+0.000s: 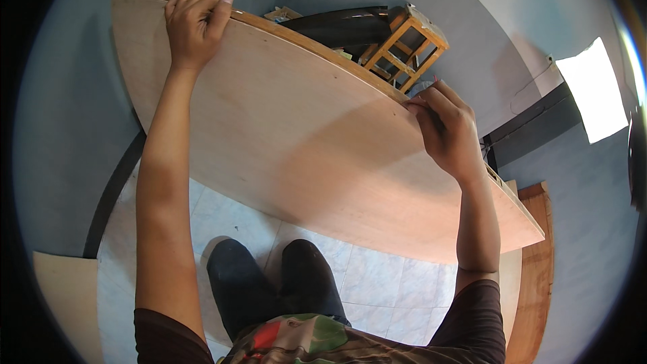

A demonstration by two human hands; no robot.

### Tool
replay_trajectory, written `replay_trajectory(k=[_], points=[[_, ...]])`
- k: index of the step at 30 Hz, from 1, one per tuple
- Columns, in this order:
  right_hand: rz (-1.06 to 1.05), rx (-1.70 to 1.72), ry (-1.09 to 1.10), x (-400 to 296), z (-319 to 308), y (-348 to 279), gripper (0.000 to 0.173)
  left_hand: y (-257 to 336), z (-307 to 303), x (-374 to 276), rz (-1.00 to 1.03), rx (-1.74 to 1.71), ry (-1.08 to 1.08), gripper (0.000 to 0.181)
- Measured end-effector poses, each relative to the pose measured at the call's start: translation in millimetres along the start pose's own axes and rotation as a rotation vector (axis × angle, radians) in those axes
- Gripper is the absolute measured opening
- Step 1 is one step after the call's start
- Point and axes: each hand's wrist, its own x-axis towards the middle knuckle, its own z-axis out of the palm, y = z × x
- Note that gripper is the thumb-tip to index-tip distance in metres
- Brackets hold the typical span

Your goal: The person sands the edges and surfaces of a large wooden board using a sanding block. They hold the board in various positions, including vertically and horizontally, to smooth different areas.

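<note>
A large plywood-faced panel (283, 111) stands on its long edge before me, with a solid wood strip (303, 39) along its top edge. Near the panel's left end, my left hand (197, 28) grips this top edge, fingers curled over the far side. Farther right along the same edge, my right hand (447, 129) pinches a small reddish piece (415, 101) against the wood. Most of that piece is hidden by the fingers, so its kind is unclear.
Behind the panel are a wooden stool (408, 50) and a dark glossy curved sheet (338, 25). Brown boards (536, 263) lean at the right wall, and a pale sheet (65, 303) lies at lower left. My legs (242, 278) stand close to the panel on the tiled floor (374, 283).
</note>
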Motion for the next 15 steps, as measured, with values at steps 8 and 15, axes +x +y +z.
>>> replay_trajectory(k=[8, 15], points=[[0.032, -0.020, -0.015, 2.9, 0.3, -7.5, 0.012, -2.4, -0.6, 0.6, -0.017, -0.007, -0.005, 0.041], [0.002, -0.020, -0.015, 10.9, 6.9, -8.7, 0.011, -2.0, 2.7, 0.8, 0.005, -0.014, 0.047, 0.042]])
